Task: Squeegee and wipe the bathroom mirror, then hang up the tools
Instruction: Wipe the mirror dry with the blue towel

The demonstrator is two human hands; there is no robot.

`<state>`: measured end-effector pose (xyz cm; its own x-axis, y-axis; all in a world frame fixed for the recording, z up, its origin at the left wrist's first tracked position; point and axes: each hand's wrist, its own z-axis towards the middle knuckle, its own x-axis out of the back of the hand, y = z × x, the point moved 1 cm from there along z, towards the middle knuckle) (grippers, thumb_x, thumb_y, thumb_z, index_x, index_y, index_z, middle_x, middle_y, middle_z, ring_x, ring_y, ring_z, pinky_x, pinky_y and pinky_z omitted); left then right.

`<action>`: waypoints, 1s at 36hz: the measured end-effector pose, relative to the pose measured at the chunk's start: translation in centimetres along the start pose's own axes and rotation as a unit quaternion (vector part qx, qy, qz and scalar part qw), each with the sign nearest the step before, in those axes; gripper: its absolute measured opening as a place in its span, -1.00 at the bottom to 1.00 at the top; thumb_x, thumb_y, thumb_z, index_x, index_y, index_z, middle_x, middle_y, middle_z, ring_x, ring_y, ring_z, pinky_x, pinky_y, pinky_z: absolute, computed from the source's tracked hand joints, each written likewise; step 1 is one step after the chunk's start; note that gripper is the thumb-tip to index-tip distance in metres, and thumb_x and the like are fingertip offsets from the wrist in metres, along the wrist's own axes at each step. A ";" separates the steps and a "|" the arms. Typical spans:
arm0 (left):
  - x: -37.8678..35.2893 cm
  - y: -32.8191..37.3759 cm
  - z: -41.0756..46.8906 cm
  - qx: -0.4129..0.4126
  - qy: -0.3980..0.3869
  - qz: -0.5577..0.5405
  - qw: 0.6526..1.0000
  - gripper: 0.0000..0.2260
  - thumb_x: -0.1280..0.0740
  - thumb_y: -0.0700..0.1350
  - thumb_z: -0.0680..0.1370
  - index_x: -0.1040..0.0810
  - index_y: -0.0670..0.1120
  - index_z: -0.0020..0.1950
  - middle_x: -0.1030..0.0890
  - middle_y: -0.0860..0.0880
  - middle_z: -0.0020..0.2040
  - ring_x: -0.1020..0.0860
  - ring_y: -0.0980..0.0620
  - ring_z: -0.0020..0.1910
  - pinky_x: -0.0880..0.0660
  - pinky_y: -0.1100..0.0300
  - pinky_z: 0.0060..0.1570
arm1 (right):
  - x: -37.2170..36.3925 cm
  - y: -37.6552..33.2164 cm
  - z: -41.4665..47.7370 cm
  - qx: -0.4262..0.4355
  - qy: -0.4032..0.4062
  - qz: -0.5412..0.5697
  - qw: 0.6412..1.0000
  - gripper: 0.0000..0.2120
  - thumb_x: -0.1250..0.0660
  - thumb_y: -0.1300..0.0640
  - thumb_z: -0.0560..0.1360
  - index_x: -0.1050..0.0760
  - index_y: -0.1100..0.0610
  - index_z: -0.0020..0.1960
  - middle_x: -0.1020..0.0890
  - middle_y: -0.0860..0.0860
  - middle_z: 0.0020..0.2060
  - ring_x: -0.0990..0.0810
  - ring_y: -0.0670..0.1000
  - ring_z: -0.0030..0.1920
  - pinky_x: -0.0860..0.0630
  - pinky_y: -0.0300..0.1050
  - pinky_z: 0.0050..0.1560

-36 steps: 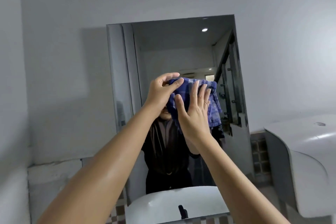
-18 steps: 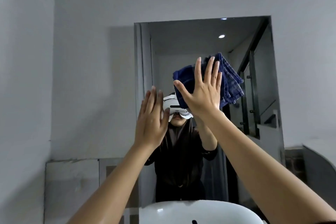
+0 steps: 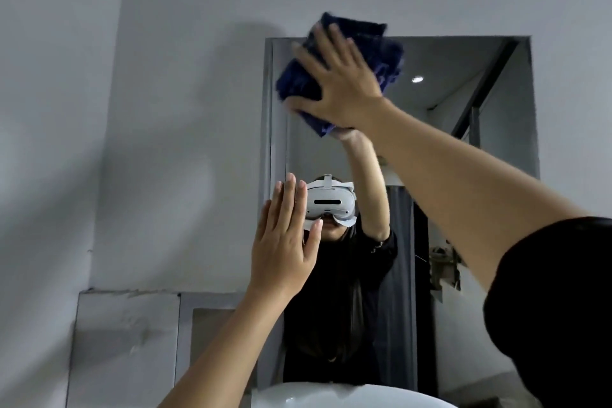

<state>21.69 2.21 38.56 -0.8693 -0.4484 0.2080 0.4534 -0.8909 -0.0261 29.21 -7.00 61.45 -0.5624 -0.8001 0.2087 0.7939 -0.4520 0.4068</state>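
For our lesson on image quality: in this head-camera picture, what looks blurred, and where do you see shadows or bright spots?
Head view: the dark blue folded cloth and right hand are motion-smeared; the left hand is sharper. Soft shadows fall on the grey wall; a ceiling light glints in the rectangular wall mirror.

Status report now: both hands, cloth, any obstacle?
Right hand flat on dark blue folded cloth at mirror top. Left hand open, empty. No obstacle visible.

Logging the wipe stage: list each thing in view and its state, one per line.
Blue cloth: bunched, pressed flat at the mirror's top left corner.
Right hand: open, fingers spread, palm on the cloth.
Left hand: open, empty, raised at the mirror's left edge.
Mirror: on the wall, upright.
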 end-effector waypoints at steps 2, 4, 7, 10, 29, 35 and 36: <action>0.0 0.0 0.0 0.001 0.001 0.000 1.000 -0.46 -0.04 0.07 0.60 -0.04 -0.11 0.51 -0.02 -0.07 0.53 0.04 -0.01 0.52 0.08 0.12 0.49 | 0.7 3.7 -1.3 -0.092 0.032 0.017 0.995 -0.21 -0.09 -0.41 0.39 -0.06 -0.04 0.49 0.04 0.14 0.53 0.14 0.19 0.51 0.14 0.12 0.47; 0.1 0.0 0.0 0.000 -0.002 -0.004 1.000 -0.47 -0.04 0.07 0.60 -0.03 -0.11 0.52 -0.02 -0.07 0.54 0.05 0.00 0.52 0.08 0.12 0.49 | 1.2 7.6 -3.6 -0.187 0.054 0.025 0.981 -0.21 -0.08 -0.42 0.39 -0.05 -0.03 0.49 0.03 0.13 0.53 0.14 0.18 0.51 0.14 0.12 0.47; 0.3 0.1 0.0 0.005 -0.008 -0.013 1.000 -0.47 -0.04 0.07 0.60 -0.03 -0.11 0.52 -0.01 -0.07 0.54 0.07 0.03 0.52 0.10 0.14 0.49 | 1.6 11.5 -7.9 -0.329 0.074 0.039 0.940 -0.17 -0.01 -0.46 0.39 0.05 -0.03 0.51 0.08 0.14 0.53 0.15 0.17 0.51 0.16 0.11 0.48; 0.3 0.5 -0.5 0.016 -0.013 -0.027 0.999 -0.46 -0.05 0.06 0.60 -0.01 -0.11 0.52 0.00 -0.08 0.54 0.07 0.01 0.52 0.09 0.09 0.49 | 1.0 11.3 -11.2 -0.452 0.097 0.062 0.884 -0.14 0.04 -0.47 0.39 0.12 -0.02 0.52 0.11 0.14 0.52 0.17 0.16 0.51 0.19 0.10 0.48; 0.1 1.5 -9.2 0.065 -0.108 -0.034 0.991 -0.40 -0.02 0.12 0.60 0.18 -0.05 0.52 0.18 -0.05 0.54 0.21 -0.02 0.51 0.13 0.04 0.49 | -3.1 -5.6 -10.9 0.193 -0.039 -0.029 0.980 -0.24 0.03 -0.42 0.44 -0.03 -0.02 0.50 -0.03 0.14 0.52 0.06 0.19 0.51 0.14 0.13 0.48; 0.1 0.9 -9.5 0.031 -0.104 -0.018 0.994 -0.40 -0.01 0.13 0.59 0.13 -0.10 0.52 0.15 -0.09 0.54 0.17 -0.08 0.51 0.19 0.07 0.48 | -1.4 3.7 -18.1 0.163 -0.060 -0.062 0.983 -0.22 -0.03 -0.44 0.41 -0.01 -0.08 0.50 -0.02 0.05 0.53 0.06 0.10 0.52 0.12 0.05 0.49; 0.0 0.9 -9.6 0.038 -0.106 -0.019 0.993 -0.40 -0.01 0.13 0.59 0.13 -0.10 0.52 0.14 -0.08 0.54 0.18 -0.07 0.51 0.20 0.09 0.48 | -1.0 5.4 -19.3 0.105 -0.049 -0.052 0.992 -0.22 -0.06 -0.43 0.41 -0.02 -0.09 0.50 -0.02 0.05 0.53 0.05 0.10 0.52 0.10 0.06 0.49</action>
<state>20.20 0.69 29.12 -0.8288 -0.3822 0.4088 0.4412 -0.8956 0.0572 38.53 -16.26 46.31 -0.6661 -0.7072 0.2371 0.6712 -0.4298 0.6040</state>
